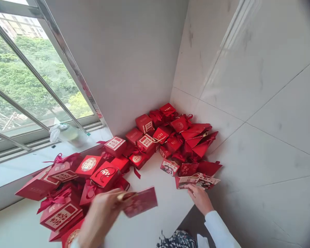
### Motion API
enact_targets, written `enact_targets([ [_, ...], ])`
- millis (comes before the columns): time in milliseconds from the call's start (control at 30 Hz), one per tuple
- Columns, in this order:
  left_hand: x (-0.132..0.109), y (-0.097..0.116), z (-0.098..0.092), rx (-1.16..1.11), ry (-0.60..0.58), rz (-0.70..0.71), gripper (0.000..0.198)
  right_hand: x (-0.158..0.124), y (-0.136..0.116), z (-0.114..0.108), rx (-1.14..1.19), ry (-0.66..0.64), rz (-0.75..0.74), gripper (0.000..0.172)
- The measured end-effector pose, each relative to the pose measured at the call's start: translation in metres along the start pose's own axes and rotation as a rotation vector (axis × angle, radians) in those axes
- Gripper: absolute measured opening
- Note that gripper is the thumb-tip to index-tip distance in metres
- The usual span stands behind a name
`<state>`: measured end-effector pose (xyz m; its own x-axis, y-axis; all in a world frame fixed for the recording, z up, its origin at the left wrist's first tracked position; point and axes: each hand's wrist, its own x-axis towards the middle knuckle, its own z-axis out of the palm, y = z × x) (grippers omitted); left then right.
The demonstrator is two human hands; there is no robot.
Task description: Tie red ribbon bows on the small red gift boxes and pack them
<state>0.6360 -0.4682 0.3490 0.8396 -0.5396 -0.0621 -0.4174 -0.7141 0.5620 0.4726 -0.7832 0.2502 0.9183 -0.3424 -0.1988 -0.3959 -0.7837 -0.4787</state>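
Note:
My left hand (103, 213), slightly blurred, is closed around the gold ribbon handle of a flat red gift bag (143, 202) and holds it above the white tabletop. Over at the right, the fingers of my right hand (200, 198) are closed at the near edge of a gift bag printed with a cartoon couple (209, 182); the thumb's grip is partly hidden. Behind that bag lie a dark red one (188, 169) and a smaller box with a cartoon couple (169, 167). Folded red bags (201, 137) lean by the tiled wall.
Many red gift boxes (113, 144) with ribbons are piled along the grey wall and the window side. A tied plastic bag with a container (70, 134) stands on the sill (5, 175). A marble-tiled wall (260, 148) bounds the right side of the white tabletop (167, 213).

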Motion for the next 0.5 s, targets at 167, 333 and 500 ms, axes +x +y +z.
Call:
enact_targets([
  [167, 0.034, 0.078, 0.133, 0.032, -0.364, 0.088, 0.034, 0.012, 0.005, -0.029, 0.08, 0.113, -0.047, 0.031],
  [333, 0.041, 0.092, 0.211, 0.025, -0.485, 0.147, 0.041, 0.007, 0.025, -0.026, 0.118, 0.142, -0.065, 0.029],
  [500, 0.051, 0.086, 0.215, 0.043, -0.533, 0.193, 0.045, 0.016, 0.038, -0.03, 0.17, 0.203, -0.122, 0.029],
])
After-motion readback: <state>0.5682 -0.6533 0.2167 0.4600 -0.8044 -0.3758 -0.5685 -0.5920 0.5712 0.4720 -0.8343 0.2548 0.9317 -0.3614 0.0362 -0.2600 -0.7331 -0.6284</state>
